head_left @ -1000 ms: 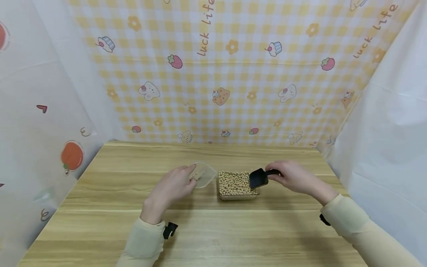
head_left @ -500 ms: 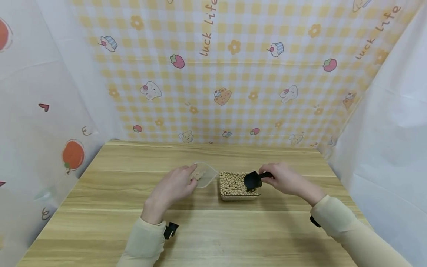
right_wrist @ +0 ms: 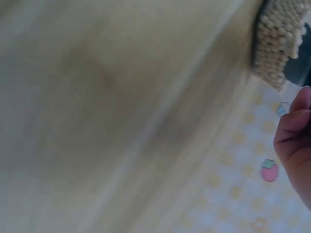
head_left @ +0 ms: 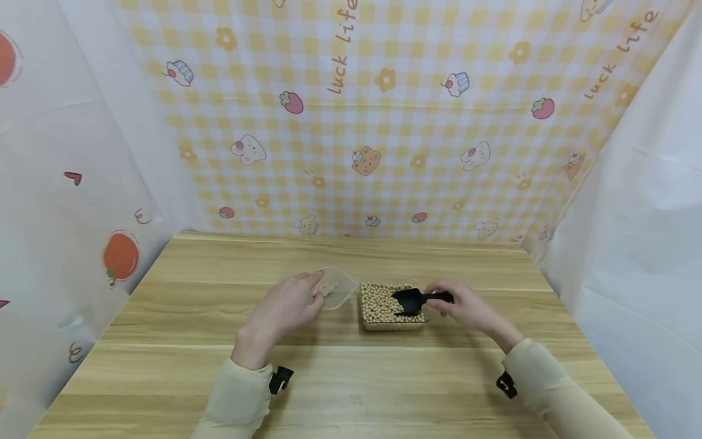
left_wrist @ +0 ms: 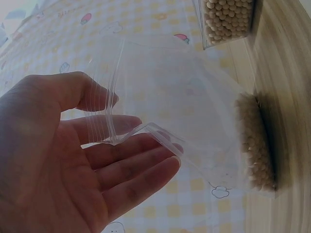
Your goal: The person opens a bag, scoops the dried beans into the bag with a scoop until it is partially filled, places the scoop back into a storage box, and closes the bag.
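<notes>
My left hand (head_left: 287,303) holds the rim of a clear plastic zip bag (left_wrist: 160,82), thumb and index finger at its spread mouth and the other fingers loosely extended. Soybeans (left_wrist: 255,145) lie at the bottom of the bag, which stands on the table. To its right is a clear rectangular container (head_left: 392,327) filled with soybeans (head_left: 378,302). My right hand (head_left: 463,305) grips the handle of a small black scoop (head_left: 408,301). The scoop's front edge dips into the beans at the container's right half. At the right wrist view's edge, the scoop and hand are partly cut off.
A wood-grain table (head_left: 351,378) lies under everything. Behind it hangs a yellow checked cloth (head_left: 329,134), with white sheets (head_left: 647,201) at both sides. A black wrist mount (head_left: 281,379) sits at my left cuff.
My right hand has moved left and slightly down, bringing the scoop from the container's right edge into the beans. The left hand and zip bag have stayed put.
</notes>
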Action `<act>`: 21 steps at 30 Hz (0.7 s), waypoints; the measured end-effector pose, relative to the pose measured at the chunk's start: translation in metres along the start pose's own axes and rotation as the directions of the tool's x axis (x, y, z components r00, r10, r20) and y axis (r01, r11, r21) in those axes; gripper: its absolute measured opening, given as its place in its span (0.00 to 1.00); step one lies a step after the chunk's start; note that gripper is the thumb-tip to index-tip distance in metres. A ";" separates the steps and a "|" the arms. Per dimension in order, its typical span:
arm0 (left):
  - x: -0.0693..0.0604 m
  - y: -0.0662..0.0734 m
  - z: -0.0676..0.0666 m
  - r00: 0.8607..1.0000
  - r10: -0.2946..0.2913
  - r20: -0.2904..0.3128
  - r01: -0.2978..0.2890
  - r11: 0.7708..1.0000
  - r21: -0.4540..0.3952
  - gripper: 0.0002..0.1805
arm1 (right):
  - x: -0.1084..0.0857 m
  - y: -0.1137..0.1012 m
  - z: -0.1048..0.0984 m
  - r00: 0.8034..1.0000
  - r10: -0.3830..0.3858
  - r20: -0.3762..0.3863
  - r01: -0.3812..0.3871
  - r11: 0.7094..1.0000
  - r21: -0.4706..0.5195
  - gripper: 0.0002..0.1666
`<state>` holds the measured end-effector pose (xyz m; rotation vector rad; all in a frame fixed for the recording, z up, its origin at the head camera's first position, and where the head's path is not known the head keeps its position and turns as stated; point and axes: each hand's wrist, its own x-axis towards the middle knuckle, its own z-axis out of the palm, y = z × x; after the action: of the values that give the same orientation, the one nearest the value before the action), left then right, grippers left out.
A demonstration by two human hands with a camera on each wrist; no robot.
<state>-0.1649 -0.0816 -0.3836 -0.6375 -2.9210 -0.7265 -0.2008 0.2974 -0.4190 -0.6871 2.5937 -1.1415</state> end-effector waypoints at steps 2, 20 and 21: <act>0.000 0.000 -0.001 1.000 0.001 0.000 -0.001 1.000 0.001 0.27 | 0.001 0.005 0.004 1.000 0.025 -0.005 -0.024 0.998 0.058 0.17; 0.000 0.000 -0.003 1.000 -0.018 0.003 0.018 1.000 -0.012 0.27 | 0.009 0.026 0.018 0.996 -0.079 -0.038 0.077 0.996 -0.048 0.19; 0.000 0.000 -0.003 1.000 -0.018 0.002 0.018 1.000 -0.006 0.27 | 0.010 0.026 0.017 0.995 -0.093 -0.038 0.090 0.993 -0.073 0.19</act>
<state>-0.1653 -0.0830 -0.3810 -0.6140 -2.9305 -0.7379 -0.2114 0.2965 -0.4499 -0.8135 2.6740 -1.1043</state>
